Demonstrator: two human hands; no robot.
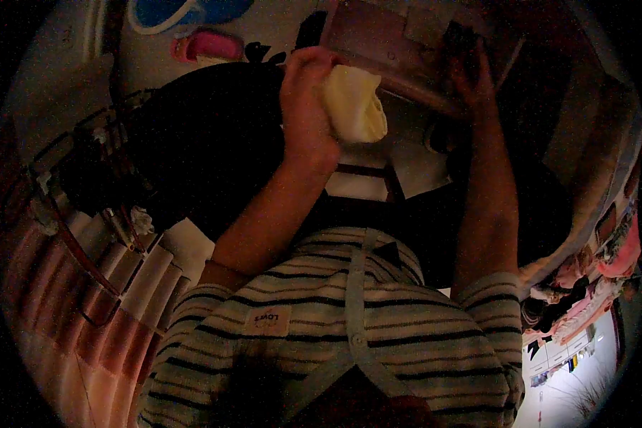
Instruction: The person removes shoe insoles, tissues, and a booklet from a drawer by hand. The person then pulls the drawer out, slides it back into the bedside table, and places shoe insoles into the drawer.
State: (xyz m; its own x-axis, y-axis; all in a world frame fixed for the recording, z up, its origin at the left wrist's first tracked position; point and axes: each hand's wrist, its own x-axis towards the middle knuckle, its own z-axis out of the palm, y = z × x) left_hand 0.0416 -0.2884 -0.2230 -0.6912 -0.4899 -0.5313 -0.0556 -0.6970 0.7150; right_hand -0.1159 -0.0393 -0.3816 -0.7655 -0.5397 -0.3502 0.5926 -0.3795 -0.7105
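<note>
My left hand [310, 93] is closed on a pale yellow cloth bundle [354, 105], soft and folded, held in front of my body. The bundle sticks out to the right of my fingers and hides part of what lies below. Farther forward on the right, my right hand [474, 75] reaches over the edge of a pinkish drawer or box [367, 43]. Its fingers seem bent around something dark [461, 36], too dim to name.
Beyond my left hand lie a pink container [225, 46] and a blue basin [221, 14] with a pale rim. A dark rack [85, 157] stands at left beside a pleated curtain [107, 335]. Pink and dark items [578, 299] are heaped at right.
</note>
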